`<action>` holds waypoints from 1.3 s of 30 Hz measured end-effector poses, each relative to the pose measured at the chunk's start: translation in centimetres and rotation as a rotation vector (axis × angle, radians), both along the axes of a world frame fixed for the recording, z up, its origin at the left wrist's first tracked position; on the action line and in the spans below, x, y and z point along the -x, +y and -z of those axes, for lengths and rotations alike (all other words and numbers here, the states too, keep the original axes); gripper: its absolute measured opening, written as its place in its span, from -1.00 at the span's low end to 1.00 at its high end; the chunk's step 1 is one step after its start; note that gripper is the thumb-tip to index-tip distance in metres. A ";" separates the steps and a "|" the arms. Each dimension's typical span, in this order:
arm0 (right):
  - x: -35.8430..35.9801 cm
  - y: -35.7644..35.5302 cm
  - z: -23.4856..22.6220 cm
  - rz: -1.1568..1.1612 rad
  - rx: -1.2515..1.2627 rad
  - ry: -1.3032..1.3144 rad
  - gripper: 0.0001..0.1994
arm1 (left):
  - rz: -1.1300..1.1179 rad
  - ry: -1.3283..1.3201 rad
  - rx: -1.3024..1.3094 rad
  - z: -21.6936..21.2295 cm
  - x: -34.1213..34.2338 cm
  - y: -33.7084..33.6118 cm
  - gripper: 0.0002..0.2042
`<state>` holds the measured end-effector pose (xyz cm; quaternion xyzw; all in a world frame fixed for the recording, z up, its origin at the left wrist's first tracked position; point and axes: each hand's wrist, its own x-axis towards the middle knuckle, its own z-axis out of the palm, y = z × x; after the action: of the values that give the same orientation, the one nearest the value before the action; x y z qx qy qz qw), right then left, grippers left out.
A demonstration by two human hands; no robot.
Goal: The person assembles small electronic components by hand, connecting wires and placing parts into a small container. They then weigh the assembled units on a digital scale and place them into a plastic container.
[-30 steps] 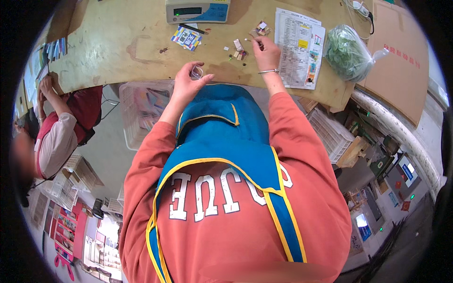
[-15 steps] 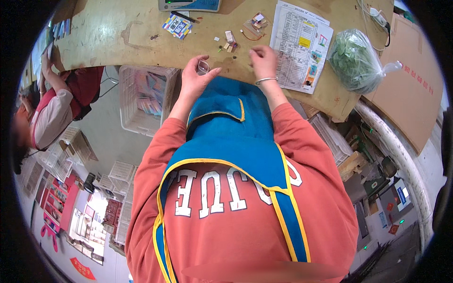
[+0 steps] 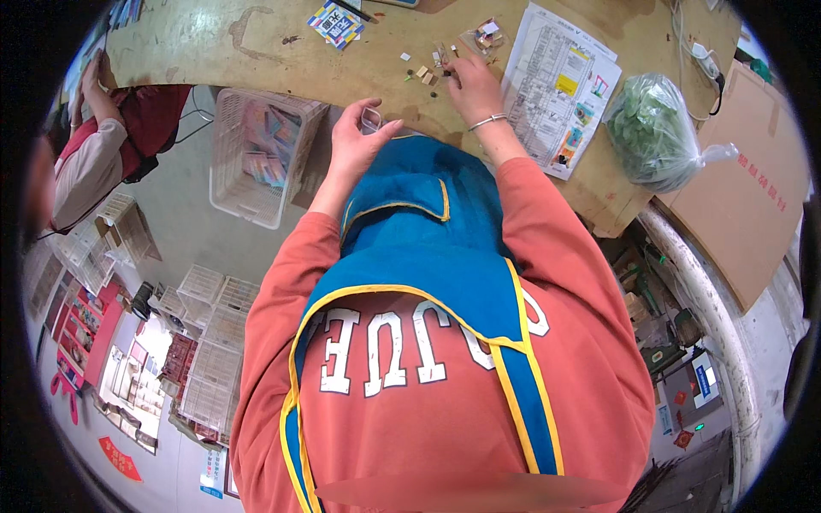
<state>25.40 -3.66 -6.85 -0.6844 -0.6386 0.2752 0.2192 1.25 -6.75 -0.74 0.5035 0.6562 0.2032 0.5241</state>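
My left hand (image 3: 349, 141) is at the table's near edge, holding a small clear plastic container (image 3: 370, 120) between thumb and fingers. My right hand (image 3: 475, 92) reaches over the table, its thumb and fingertips drawn together beside a loose group of tiny parts. Whatever its fingertips grip is too small to make out. Among the parts are tan blocks (image 3: 425, 75) and small dark bits. A clear plastic bag (image 3: 488, 36) with small items lies just beyond my right hand.
Printed sheets (image 3: 552, 94) lie to the right, next to a knotted bag of green leaves (image 3: 654, 128). A colourful card (image 3: 336, 24) sits at the far left. Below the table edge stands a white basket (image 3: 224, 162) of packets. Another person's arm (image 3: 103, 98) is at far left.
My right hand has moved forward over the table to the tiny parts, its fingertips now among them. My left hand keeps holding the clear container. The view has shifted slightly.
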 end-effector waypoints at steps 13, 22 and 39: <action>1.9 -0.1 -1.8 -0.128 -0.078 -0.127 -0.74 | 0.085 0.049 -0.089 0.5 -1.3 1.0 -0.45; 2.2 0.7 -1.4 -0.094 -0.010 -0.091 -0.75 | 0.033 0.039 -0.060 0.7 -0.6 0.5 -0.41; 0.0 0.8 -0.1 -0.261 -0.072 -0.047 -0.82 | -0.008 0.016 -0.031 1.5 0.1 0.1 -0.44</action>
<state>25.40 -2.87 -6.75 -0.5935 -0.7365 0.2621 0.1912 1.10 -6.68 -2.20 0.5107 0.6591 0.2114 0.5100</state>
